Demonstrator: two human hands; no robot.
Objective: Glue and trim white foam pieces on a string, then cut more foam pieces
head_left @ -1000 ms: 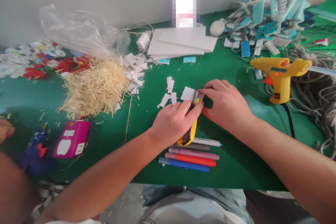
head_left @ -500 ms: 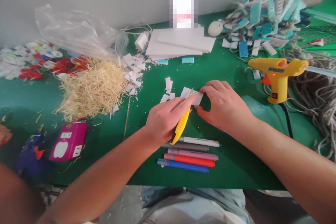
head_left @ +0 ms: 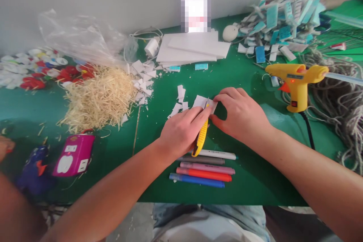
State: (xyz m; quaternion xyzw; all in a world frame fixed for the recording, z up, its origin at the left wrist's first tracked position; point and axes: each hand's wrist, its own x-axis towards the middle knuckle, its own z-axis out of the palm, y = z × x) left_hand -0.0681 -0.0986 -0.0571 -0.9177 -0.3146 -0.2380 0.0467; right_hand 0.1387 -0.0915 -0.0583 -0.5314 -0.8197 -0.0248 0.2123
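A yellow utility knife point(head_left: 202, 136) is gripped in my left hand point(head_left: 180, 130), its blade pointing away from me across a small white piece of foam board point(head_left: 200, 101). My right hand point(head_left: 241, 111) pinches the right end of that piece between thumb and fingers. Small white offcuts point(head_left: 180, 92) lie just left of the piece. Below my hands, several markers lie side by side, among them a red marker point(head_left: 204, 174) and a blue marker point(head_left: 197, 180).
A yellow hot glue gun point(head_left: 296, 83) stands at right, beside grey rope point(head_left: 331, 109). White foam sheets point(head_left: 190, 47) are stacked at the back. Wood shavings point(head_left: 99, 100), a magenta power socket point(head_left: 75, 155) and a blue glue gun point(head_left: 35, 166) lie left. Another person's hand point(head_left: 6, 145) shows far left.
The knife has turned more upright, its handle end swinging right, with the blade lying over the white piece. My right hand keeps hold; the view has shifted slightly.
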